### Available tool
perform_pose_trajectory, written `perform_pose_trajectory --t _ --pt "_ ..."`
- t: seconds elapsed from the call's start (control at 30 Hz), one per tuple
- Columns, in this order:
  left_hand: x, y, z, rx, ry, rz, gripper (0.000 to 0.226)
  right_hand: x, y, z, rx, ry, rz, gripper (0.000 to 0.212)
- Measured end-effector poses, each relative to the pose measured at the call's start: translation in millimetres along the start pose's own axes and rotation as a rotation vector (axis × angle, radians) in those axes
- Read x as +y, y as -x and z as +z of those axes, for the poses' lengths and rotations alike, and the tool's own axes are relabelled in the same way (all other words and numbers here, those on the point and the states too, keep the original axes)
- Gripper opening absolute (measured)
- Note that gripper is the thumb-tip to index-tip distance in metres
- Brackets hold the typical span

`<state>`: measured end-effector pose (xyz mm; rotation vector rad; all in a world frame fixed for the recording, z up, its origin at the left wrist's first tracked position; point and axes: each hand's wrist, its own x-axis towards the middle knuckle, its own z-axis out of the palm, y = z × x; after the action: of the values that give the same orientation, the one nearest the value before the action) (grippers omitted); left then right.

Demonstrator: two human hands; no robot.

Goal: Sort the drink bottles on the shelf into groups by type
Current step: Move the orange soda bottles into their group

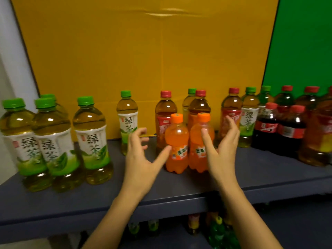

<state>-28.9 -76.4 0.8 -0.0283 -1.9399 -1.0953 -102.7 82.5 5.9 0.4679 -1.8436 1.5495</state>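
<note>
Two small orange soda bottles (pixel 177 144) (pixel 200 142) stand side by side at the middle of the grey shelf (pixel 161 187). My left hand (pixel 142 157) is spread just left of them, its thumb touching the left bottle. My right hand (pixel 221 146) is open on their right, thumb against the right bottle. Neither hand grips anything. Several green tea bottles (pixel 53 141) cluster at the left, one more (pixel 127 121) stands behind my left hand. Red-capped tea bottles (pixel 165 119) stand behind the orange ones.
Cola bottles (pixel 265 128) and more red-capped tea bottles (pixel 316 137) crowd the right end. A green tea bottle (pixel 248 119) stands among them. Yellow cardboard (pixel 143 60) backs the shelf. More bottles (pixel 217 229) sit on a lower shelf.
</note>
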Motion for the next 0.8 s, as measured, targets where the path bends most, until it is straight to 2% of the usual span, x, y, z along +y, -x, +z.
perform_pose_trajectory --t 0.1,0.17,0.23,0.33,0.43,0.5,0.67,0.8 --pt "-5 4 43 -0.123 -0.059 -0.138 0.094 24 -4 -6 -0.227 -0.041 0.149 0.083" --pt "-8 4 61 -0.125 -0.072 -0.206 0.093 35 -3 -7 -0.354 -0.083 0.208 0.086" --pt "-10 2 71 -0.111 -0.080 -0.273 0.085 44 -2 -7 -0.414 -0.078 0.206 0.077" --pt "-15 -3 75 -0.104 -0.082 -0.316 0.080 51 -2 -6 -0.433 -0.066 0.198 0.063" --pt "-15 -4 75 -0.128 -0.056 -0.336 0.084 53 -2 -5 -0.444 -0.048 0.218 0.070" --pt "-11 -3 74 -0.132 -0.016 -0.331 0.075 52 -2 -5 -0.449 -0.053 0.227 0.074" --pt "-2 3 74 -0.109 0.102 -0.281 0.058 47 0 -14 -0.432 -0.141 0.307 0.052" --pt "10 10 76 -0.181 0.241 -0.251 0.054 40 4 -33 -0.371 -0.204 0.317 0.049"
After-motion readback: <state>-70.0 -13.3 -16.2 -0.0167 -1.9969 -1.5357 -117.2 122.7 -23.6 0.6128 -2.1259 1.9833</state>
